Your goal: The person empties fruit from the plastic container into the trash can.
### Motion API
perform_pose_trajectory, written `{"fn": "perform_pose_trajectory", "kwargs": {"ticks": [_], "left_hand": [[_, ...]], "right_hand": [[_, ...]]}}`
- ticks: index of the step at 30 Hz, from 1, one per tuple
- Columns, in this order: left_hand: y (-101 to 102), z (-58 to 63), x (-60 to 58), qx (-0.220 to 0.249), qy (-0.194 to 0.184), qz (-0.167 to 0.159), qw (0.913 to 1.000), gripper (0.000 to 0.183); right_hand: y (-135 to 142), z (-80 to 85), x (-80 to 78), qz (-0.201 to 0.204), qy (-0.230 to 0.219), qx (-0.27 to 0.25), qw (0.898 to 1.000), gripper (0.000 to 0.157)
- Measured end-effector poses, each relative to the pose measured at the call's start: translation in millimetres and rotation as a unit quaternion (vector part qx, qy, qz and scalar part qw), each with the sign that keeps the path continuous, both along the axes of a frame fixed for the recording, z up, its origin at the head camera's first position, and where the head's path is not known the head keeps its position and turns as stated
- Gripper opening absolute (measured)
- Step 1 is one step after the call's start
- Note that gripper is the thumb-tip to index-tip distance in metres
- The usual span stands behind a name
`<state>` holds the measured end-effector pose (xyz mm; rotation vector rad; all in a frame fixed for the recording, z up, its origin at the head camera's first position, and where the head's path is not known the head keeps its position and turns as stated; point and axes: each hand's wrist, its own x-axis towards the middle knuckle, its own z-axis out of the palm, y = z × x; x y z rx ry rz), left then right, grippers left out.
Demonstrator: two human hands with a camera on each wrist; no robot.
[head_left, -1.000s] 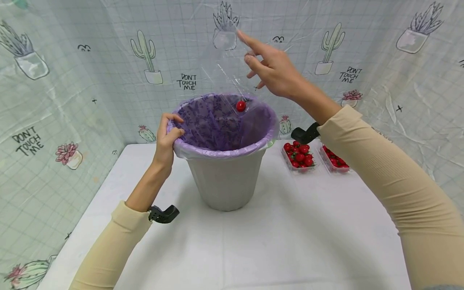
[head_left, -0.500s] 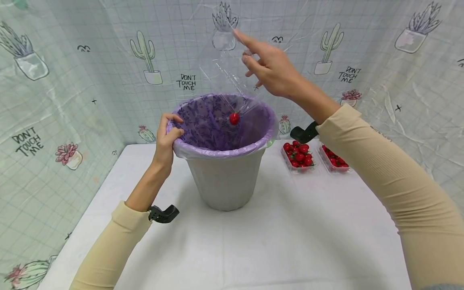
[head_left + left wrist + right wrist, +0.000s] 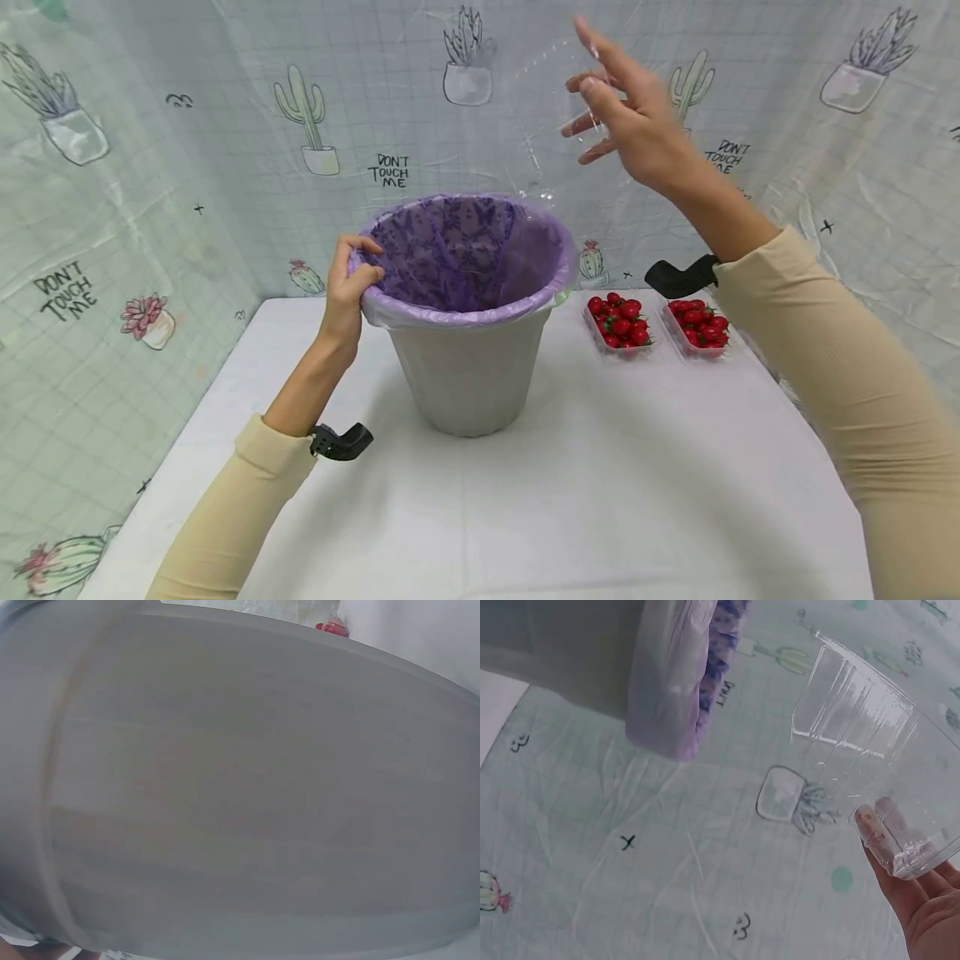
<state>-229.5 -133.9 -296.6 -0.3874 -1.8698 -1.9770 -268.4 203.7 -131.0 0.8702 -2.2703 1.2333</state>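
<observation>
Right now your left hand [image 3: 345, 293] clasps the purple liner [image 3: 472, 242] over the left rim of the grey bin [image 3: 465, 375]. Your right hand [image 3: 643, 127], raised above the bin, grips a clear plastic box [image 3: 862, 720], tilted and apart from it. Beyond, two tubs [image 3: 628, 352] of red tomatoes [image 3: 619, 322] stand side by side on the white worktop [image 3: 600, 492].

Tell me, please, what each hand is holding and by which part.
The left hand grips the bin by its liner-covered rim; the right hand holds a clear container by the end nearest the palm, exact grip unclear.
</observation>
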Motion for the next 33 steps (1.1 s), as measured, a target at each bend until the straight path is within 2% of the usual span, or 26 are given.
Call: {"fn": "perform_pose_trajectory", "kwargs": {"ticks": [6,12,17,21,26,33], "left_hand": [[-4,0.6,1.3,0.004,-0.003,0.004,1.0000,0.027],[-6,-1.6,3.4,0.006,0.001,0.011,0.9999,0.027],[-5,-2.2,3.4,0.007,0.008,0.009,0.9999,0.026],[-5,-3.2,3.6,0.009,0.007,0.007,0.9999,0.026],[-3,-2.1,1.6,0.009,0.005,0.006,0.9999,0.027],[0,-0.5,-0.4,0.006,0.003,0.002,1.0000,0.027]], "right_hand": [[31,-5.2,9.2,-0.010,0.004,-0.043,0.999,0.056],[57,-16.8,15.4,0.002,-0.011,-0.099,0.995,0.056],[72,-27.2,20.0,-0.011,-0.001,-0.100,0.995,0.057],[84,-37.0,24.2,-0.002,-0.015,-0.120,0.993,0.056],[100,-48.2,31.9,-0.010,-0.030,-0.136,0.990,0.055],[117,-66.5,41.4,0.027,-0.049,-0.170,0.984,0.056]]}}
